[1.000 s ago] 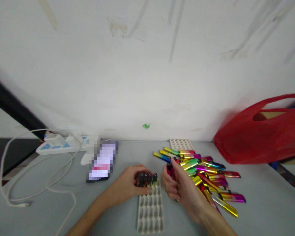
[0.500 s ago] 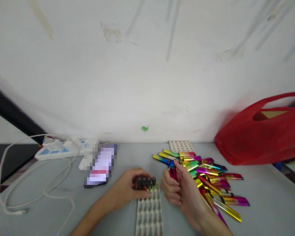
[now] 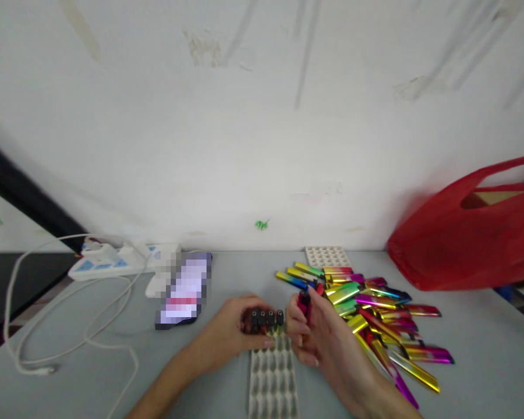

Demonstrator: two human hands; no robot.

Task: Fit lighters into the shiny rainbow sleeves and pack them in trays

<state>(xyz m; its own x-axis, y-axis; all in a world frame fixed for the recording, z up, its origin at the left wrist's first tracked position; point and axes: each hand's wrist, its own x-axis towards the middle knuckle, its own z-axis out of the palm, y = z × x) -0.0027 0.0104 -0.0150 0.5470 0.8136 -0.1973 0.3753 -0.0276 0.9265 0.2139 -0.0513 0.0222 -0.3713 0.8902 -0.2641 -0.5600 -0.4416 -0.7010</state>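
My left hand (image 3: 233, 329) is closed around a row of several upright lighters (image 3: 267, 319), their black tops side by side. It holds them at the far end of a pale moulded tray (image 3: 273, 378) with rows of hollows. To the right of the tray, my right hand (image 3: 318, 337) has its fingers wrapped round a magenta lighter (image 3: 304, 302) with a dark top. Something red shows by its thumb, too small to make out. Beyond and right of that hand lies a loose heap of shiny, many-coloured lighters (image 3: 375, 302).
A second pale tray (image 3: 327, 256) lies by the wall. A red bag (image 3: 471, 238) stands at the back right. On the left are a phone with a blurred screen (image 3: 186, 291), a white power strip (image 3: 109, 265) and a looped white cable (image 3: 87, 337).
The whole view has shifted slightly, so things sit a little further right. My right hand has tilted and come closer to the left hand's row; both keep their hold.
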